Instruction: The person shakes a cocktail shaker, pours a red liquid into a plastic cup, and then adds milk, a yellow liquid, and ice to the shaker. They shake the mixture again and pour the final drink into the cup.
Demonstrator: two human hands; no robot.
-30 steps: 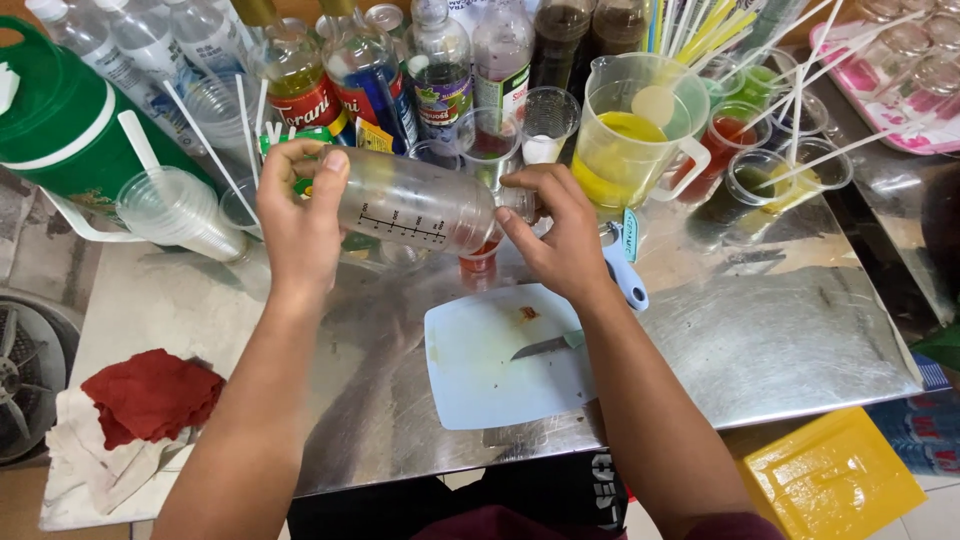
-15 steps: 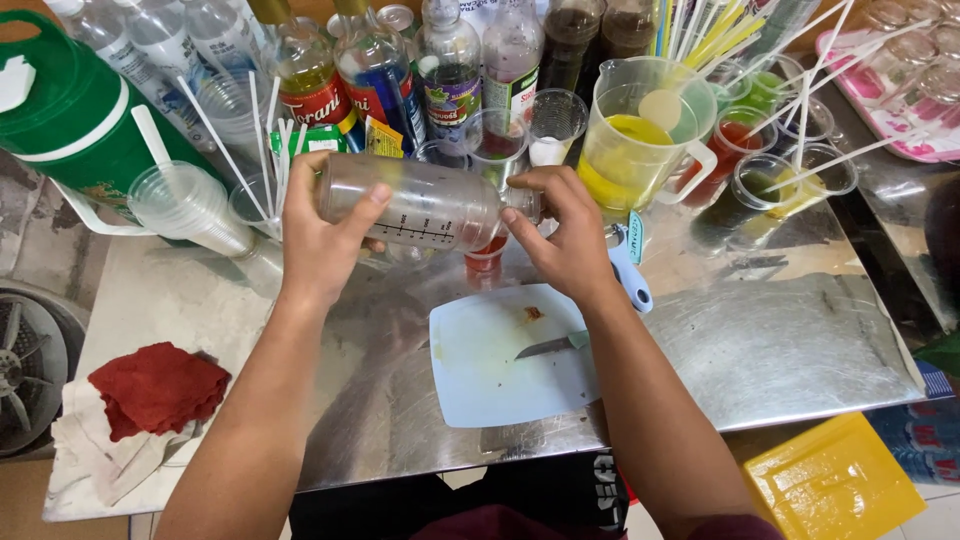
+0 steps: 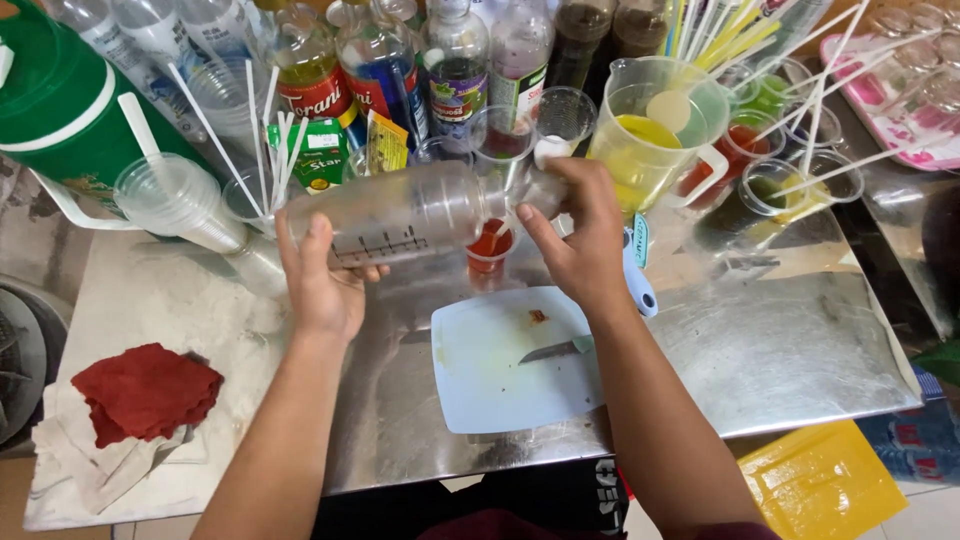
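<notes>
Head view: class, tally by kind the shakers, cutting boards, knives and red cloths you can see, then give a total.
Clear shaker: 1
White cutting board: 1
Knife: 1
Red cloth: 1
Total: 4

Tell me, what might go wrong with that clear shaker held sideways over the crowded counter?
Judging by the picture:
1. The clear plastic shaker with measuring marks lies sideways between the left hand and right hand; a loose cap could leak onto the metal counter.
2. The small cup of red liquid sits right beneath and could be knocked over.
3. The knife on the white cutting board lies near the right forearm.
</notes>
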